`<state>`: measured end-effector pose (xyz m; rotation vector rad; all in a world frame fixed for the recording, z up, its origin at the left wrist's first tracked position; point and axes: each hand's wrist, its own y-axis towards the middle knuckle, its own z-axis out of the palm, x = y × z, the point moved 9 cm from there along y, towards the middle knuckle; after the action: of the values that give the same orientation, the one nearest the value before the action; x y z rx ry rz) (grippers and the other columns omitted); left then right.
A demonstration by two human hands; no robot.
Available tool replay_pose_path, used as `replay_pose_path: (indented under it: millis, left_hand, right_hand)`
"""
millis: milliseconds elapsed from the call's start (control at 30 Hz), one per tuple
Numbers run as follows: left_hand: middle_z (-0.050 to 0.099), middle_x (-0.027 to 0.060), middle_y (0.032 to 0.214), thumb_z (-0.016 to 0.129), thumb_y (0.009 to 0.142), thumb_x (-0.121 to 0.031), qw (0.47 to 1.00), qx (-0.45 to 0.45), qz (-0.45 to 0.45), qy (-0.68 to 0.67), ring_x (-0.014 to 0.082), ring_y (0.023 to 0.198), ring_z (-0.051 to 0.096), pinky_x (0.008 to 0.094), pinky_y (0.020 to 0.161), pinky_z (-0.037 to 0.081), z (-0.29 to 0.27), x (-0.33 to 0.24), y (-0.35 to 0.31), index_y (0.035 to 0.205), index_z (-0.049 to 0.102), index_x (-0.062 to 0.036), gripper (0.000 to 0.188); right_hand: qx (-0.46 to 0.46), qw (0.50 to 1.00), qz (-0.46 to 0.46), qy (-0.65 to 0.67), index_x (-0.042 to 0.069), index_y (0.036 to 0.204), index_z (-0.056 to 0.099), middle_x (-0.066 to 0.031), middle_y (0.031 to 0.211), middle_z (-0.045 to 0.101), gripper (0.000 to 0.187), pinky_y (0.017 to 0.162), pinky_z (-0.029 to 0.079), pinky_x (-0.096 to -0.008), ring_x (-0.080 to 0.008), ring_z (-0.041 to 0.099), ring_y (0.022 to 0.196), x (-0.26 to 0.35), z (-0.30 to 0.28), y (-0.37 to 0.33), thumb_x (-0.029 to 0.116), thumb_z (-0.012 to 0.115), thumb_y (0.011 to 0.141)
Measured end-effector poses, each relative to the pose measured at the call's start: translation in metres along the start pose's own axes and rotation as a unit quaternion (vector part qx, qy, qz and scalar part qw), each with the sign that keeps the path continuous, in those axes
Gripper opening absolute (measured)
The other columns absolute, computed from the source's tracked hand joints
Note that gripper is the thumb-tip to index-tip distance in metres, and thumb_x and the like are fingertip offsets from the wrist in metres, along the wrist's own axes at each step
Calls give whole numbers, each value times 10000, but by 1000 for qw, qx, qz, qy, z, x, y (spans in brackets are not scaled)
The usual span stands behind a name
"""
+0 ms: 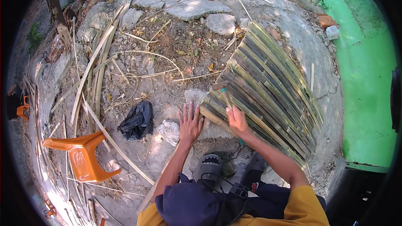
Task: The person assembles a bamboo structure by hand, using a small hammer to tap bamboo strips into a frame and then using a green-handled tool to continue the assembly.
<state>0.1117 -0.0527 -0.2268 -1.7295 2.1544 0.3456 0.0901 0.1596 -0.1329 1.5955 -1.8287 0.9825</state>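
Observation:
A panel of bamboo slats (268, 96), green-brown and laid side by side, lies on the ground at my right. My right hand (238, 121) is wrapped round the handle of a hammer (219, 86). The hammer's head is above the left end of the slats; I cannot tell whether it touches them. My left hand (190, 125) has its fingers spread, palm down, beside the near left corner of the panel. A flat stone (194, 95) lies just beyond its fingertips.
A crumpled black plastic bag (137, 120) lies left of my left hand. Farther left are an orange plastic stool (83, 159) on its side and long split bamboo strips (94, 71). Broken concrete slabs (192, 4) lie ahead. A green painted surface (368, 79) borders the right.

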Motion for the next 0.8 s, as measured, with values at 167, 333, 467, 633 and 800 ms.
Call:
replay_pose_path:
  millis: [167,333,467,633,800]
  left_hand:
    - [162,146,1766,520,1063,-388,1000,2,-4,-1,438,1613,142,672,1269,115,1,2,-2,1691,254,-187,711]
    - [160,140,1767,529,1065,-370,1000,1,-2,10,428,1615,145,652,1280,115,-4,-4,3,1692,247,-167,717]
    - [159,140,1767,526,1067,-365,1000,16,-9,5,430,1614,147,652,1279,115,-3,-2,-1,1689,253,-164,709]
    - [160,137,1767,517,1074,-362,1000,7,-2,7,430,1612,152,645,1282,113,-4,-5,1,1685,265,-160,691]
    - [147,134,1771,523,1067,-372,1000,7,-4,2,431,1612,150,649,1280,115,-2,0,0,1685,268,-171,699]
  right_hand:
    - [68,998,-12,3,-30,922,503,-307,720,560,365,650,420,-593,-557,574,714,-1,19,-10,299,529,1077]
    - [29,999,-16,-30,-37,966,524,-327,751,594,334,663,429,-604,-558,608,759,-7,16,-22,279,525,1073]
    - [83,995,2,-53,-39,996,528,-331,755,611,324,668,438,-614,-559,624,780,-14,24,-25,277,530,1071]
    - [32,999,-17,-30,-35,1021,550,-333,755,613,327,662,436,-616,-559,619,748,-12,23,-37,287,533,1073]
    - [49,999,-4,-24,-26,1045,544,-340,745,609,322,671,439,-623,-577,616,754,-14,28,-24,295,530,1074]
